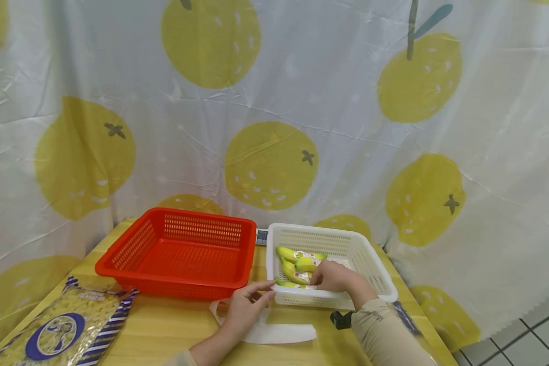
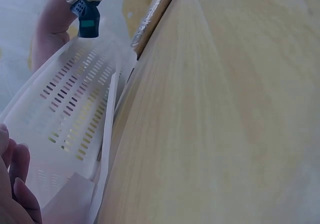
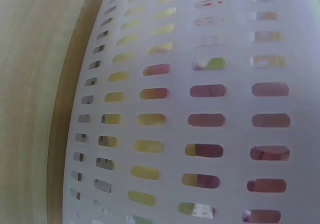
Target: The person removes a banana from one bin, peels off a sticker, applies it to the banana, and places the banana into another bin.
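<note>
Pinching yellow packets [image 1: 297,267] inside white basket [image 1: 375,264], right hand [image 1: 331,277]; red basket [image 1: 183,251] empty.

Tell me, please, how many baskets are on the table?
2. The red basket stands on the left; the white basket is beside it on the right, where the left hand touches its rim and the right hand reaches inside.

Pale wooden surface [image 1: 174,325]: red basket [image 1: 183,251] mid-back, white basket [image 1: 343,244] toward right edge, patterned packet [image 1: 68,330] at front-left corner, white sheet [image 1: 274,333] near front.
</note>
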`<state>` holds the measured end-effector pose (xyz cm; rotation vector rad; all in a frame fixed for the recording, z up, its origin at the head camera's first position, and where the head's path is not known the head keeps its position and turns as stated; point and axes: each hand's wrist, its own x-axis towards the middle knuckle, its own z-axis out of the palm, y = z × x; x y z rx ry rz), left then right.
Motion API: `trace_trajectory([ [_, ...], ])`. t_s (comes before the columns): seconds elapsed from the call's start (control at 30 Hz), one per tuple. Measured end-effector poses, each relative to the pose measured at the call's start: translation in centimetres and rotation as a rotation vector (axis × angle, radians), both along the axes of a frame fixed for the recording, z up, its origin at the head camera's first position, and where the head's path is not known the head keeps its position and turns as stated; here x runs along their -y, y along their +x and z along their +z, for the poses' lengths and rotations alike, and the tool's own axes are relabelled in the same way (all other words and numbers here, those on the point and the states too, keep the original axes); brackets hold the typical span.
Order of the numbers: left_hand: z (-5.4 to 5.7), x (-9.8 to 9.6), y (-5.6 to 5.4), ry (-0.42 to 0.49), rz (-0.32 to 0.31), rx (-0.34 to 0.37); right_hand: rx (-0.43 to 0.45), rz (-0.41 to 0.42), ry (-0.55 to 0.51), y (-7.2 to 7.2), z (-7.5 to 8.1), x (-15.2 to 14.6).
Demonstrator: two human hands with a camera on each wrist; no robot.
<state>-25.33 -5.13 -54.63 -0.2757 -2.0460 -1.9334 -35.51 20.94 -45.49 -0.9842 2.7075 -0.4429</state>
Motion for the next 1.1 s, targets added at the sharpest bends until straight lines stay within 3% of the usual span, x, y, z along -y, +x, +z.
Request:
trace_trajectory([
  [0.23, 0.1, -0.1, -0.1, 0.002, -0.005, -0.01, 0.04, 0.029, 0.018, -0.2, -0.1, 0.4],
  [0.5, 0.0, -0.1, -0.3, -0.007, -0.006, 0.002, 0.002, 0.005, 0.04, -0.8, -0.4, 0.7],
  [0.67, -0.1, -0.2, -0.1, -0.016, 0.002, 0.0, -0.033, 0.049, 0.051, -0.8, -0.5, 0.7],
  [0.93, -0.2, -0.4, -0.2, -0.064, 0.034, -0.111, -0.053, 0.083, 0.011, -0.4, 0.9, 0.5],
  [1.03, -0.3, -0.7, 0.1, -0.092, 0.02, -0.171, -0.086, 0.033, -0.075, 0.6, 1.4, 0.4],
  [1.1, -0.3, -0.8, 0.6, -0.103, 0.002, -0.238, -0.167, -0.019, -0.191, 2.0, 1.2, 0.8],
])
